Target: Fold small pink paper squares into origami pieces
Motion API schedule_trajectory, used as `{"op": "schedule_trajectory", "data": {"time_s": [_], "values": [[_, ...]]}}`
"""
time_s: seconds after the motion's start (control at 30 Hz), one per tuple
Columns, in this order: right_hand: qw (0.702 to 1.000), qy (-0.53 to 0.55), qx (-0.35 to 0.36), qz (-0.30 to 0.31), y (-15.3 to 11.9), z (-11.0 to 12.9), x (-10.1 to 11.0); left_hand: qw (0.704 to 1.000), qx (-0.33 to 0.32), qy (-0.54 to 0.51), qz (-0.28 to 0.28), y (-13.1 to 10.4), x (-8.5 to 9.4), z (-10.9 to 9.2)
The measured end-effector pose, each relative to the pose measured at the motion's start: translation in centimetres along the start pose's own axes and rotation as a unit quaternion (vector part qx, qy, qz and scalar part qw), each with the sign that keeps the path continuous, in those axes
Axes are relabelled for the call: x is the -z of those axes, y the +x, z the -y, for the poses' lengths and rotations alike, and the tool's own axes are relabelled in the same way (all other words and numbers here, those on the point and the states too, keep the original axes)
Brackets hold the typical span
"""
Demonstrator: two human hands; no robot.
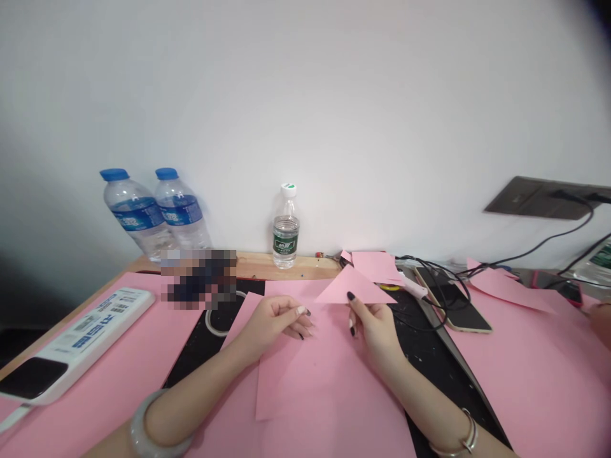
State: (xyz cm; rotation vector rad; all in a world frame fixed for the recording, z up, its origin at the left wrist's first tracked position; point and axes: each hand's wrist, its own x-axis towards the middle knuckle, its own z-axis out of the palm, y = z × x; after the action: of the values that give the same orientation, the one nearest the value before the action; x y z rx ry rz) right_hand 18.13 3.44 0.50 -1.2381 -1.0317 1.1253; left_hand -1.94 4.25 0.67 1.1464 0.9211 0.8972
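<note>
My right hand [377,334] pinches a pink folded paper triangle [356,286] between thumb and fingers, at its lower edge. The triangle is raised, its point towards the wall. Just left of it, my left hand [281,321] hovers over the pink paper with fingers loosely curved and slightly apart, and I see nothing held in it. Beneath both hands lie pink sheets [305,394], one overlapping another, on a black mat [186,359].
Two blue-capped bottles [179,210] lean on the wall, and a small water bottle [286,235] stands mid-back. A white device [90,337] lies left. Pink paper pieces [375,266], black cables [429,267] and a phone [458,302] lie right. Another person's hand [601,321] shows far right.
</note>
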Motion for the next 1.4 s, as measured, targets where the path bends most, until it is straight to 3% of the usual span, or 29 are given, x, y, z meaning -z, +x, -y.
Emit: {"op": "schedule_trajectory", "data": {"time_s": [0.1, 0.17, 0.3, 0.4, 0.53, 0.7, 0.87, 0.97, 1.07, 1.2, 1.4], "values": [[0.999, 0.028, 0.015, -0.011, 0.2, 0.2, 0.2, 0.999, -0.028, -0.003, -0.047, 0.3, 0.4, 0.0], [1.0, 0.01, 0.0, 0.019, 0.0, 0.1, 0.1, 0.998, -0.032, -0.007, -0.053, 0.4, 0.4, 0.1], [0.989, -0.075, -0.018, 0.13, -0.9, -0.4, -0.7, 0.999, -0.019, 0.018, 0.032, 0.1, -0.4, 0.7], [0.977, -0.134, -0.017, 0.166, -1.4, -0.5, -1.0, 0.996, -0.004, 0.031, 0.088, -0.2, -1.1, 1.2], [0.98, -0.134, 0.005, 0.15, -1.3, -0.3, -0.8, 0.998, 0.003, 0.03, 0.062, -0.4, -1.2, 1.1], [0.997, -0.002, 0.02, 0.072, -0.9, -0.5, -0.6, 0.998, -0.001, 0.029, 0.053, -0.3, -0.9, 0.9], [0.997, 0.066, 0.011, 0.045, -0.5, -0.7, -0.1, 0.998, -0.008, 0.027, 0.061, -0.1, -0.7, 1.1], [0.995, 0.09, 0.013, 0.028, -0.2, -0.5, 0.0, 0.999, -0.016, 0.037, 0.032, 0.1, -0.5, 1.0], [0.994, 0.085, -0.018, 0.068, -0.2, -0.5, -0.3, 0.998, -0.033, 0.061, 0.0, 0.2, -0.5, 0.9], [0.985, 0.096, -0.057, 0.129, -0.7, -0.8, -0.9, 0.992, -0.043, 0.105, 0.048, -0.1, -0.6, 1.2], [0.972, 0.14, -0.064, 0.175, -0.9, -0.7, -1.2, 0.994, 0.009, -0.029, 0.102, -0.4, -1.0, 1.3]]}}
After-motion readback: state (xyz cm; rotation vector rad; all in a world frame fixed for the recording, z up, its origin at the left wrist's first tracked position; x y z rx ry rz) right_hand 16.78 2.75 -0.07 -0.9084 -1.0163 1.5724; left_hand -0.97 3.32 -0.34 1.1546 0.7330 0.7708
